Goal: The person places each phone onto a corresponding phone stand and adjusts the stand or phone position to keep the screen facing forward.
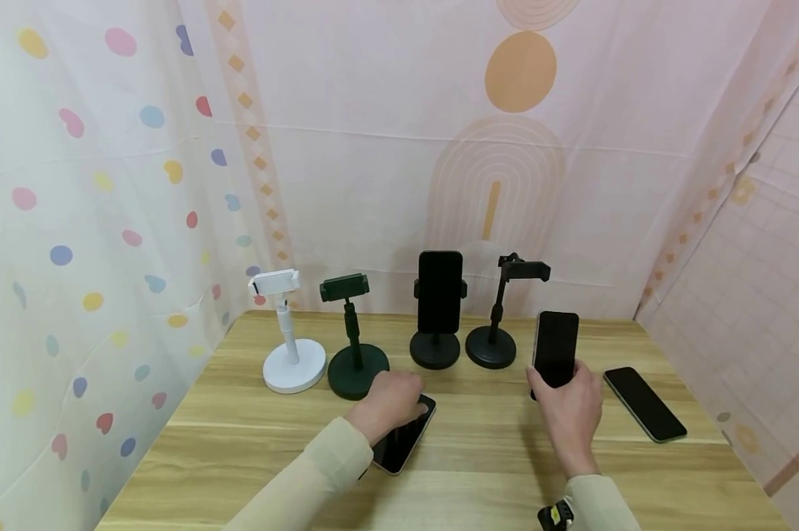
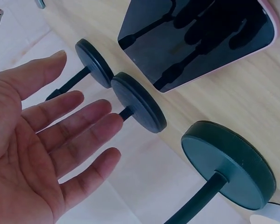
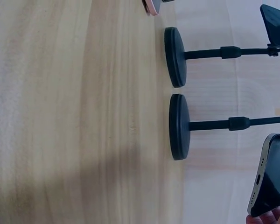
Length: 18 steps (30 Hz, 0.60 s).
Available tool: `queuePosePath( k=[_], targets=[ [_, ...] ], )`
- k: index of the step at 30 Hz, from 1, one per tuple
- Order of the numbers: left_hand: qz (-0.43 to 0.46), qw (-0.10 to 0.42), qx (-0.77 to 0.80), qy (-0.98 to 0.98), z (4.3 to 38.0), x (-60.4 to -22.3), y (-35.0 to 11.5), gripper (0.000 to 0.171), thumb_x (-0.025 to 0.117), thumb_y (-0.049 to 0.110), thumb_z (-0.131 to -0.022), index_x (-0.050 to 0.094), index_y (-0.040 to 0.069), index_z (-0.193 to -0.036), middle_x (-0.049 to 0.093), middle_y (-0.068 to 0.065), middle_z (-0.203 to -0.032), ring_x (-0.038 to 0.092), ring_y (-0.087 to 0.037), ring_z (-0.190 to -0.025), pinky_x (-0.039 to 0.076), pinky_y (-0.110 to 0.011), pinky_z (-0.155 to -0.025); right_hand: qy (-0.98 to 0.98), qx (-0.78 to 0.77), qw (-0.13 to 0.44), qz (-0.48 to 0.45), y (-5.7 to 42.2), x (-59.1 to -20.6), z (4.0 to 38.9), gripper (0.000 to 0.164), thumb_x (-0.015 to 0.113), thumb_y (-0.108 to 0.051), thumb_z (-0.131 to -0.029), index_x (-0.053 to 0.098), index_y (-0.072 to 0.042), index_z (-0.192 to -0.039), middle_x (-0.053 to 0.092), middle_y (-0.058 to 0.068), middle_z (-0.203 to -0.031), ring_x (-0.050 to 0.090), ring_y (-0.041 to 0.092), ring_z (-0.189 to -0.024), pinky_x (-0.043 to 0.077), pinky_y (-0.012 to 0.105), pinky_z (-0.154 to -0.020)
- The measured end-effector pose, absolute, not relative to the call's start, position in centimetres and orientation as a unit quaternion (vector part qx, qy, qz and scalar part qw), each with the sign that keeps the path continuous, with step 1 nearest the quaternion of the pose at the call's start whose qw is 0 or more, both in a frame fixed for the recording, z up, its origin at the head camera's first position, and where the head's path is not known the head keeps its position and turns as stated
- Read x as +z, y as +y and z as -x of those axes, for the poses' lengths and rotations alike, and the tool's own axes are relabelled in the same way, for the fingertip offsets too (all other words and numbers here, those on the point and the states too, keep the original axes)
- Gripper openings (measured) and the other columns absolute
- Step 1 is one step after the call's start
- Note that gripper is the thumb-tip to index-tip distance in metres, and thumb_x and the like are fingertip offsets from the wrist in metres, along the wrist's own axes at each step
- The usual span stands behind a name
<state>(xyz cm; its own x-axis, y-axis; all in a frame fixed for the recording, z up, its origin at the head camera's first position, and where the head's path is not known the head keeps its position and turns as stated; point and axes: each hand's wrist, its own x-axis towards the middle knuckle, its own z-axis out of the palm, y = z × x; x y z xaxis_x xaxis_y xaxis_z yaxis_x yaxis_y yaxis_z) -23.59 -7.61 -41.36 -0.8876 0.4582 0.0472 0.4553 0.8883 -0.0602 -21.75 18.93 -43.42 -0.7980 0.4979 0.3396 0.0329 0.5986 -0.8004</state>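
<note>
My right hand (image 1: 575, 413) grips a smartphone (image 1: 556, 346) by its lower sides and holds it upright above the table; the right wrist view catches only the phone's lower end and a few fingertips. Over a second smartphone (image 1: 399, 446), lying face up with a pink edge in the left wrist view, hovers my left hand (image 2: 51, 135), fingers loosely spread and holding nothing. Just beyond the left hand stands a green phone stand (image 1: 355, 361). Nearest the right hand's phone is a black phone stand (image 1: 492, 346) with its clamp unoccupied.
Another black stand (image 1: 434, 352) bears an upright smartphone (image 1: 440, 291). A white phone stand (image 1: 295, 369) is at the row's left end. One more smartphone (image 1: 645, 404) lies at the right of the wooden table (image 1: 479, 479). Patterned curtains (image 1: 372, 184) hang behind and beside.
</note>
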Motion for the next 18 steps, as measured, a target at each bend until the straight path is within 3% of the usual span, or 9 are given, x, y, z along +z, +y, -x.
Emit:
queuePosePath(
  k=[6, 13, 18],
  targets=[
    [0.256, 0.080, 0.016, -0.963, 23.8, -41.0, -7.4, 0.025, 0.077, 0.033, -0.086, 0.062, 0.015, -0.078, 0.052, 0.003, -0.064, 0.052, -0.011, -0.053, 0.043, -0.031, -0.047, -0.848, 0.419, 0.292, 0.141, 18.8, -43.1, 21.8, 0.075, 0.081, -0.040, -0.080, 0.053, 0.010, -0.128, 0.051, 0.025, -0.114, 0.047, 0.039, -0.102, 0.040, 0.054, -0.082],
    [0.281, 0.114, 0.006, -0.953, 24.2, -39.9, -6.8, 0.024, 0.077, 0.029, -0.088, 0.071, 0.012, -0.104, 0.063, -0.001, -0.082, 0.061, -0.014, -0.065, 0.050, -0.030, -0.054, -0.846, 0.417, 0.302, 0.136, 18.6, -42.7, 21.9, 0.076, 0.081, -0.040, -0.080, 0.052, 0.009, -0.130, 0.050, 0.025, -0.117, 0.046, 0.039, -0.106, 0.039, 0.054, -0.086],
    [0.300, 0.144, -0.004, -0.943, 24.6, -39.2, -6.4, 0.028, 0.075, 0.028, -0.090, 0.071, 0.011, -0.113, 0.065, -0.003, -0.088, 0.063, -0.016, -0.071, 0.051, -0.030, -0.055, -0.845, 0.416, 0.312, 0.126, 18.6, -42.4, 21.9, 0.075, 0.082, -0.038, -0.079, 0.052, 0.009, -0.130, 0.052, 0.026, -0.117, 0.045, 0.039, -0.109, 0.038, 0.053, -0.088]
  ],
)
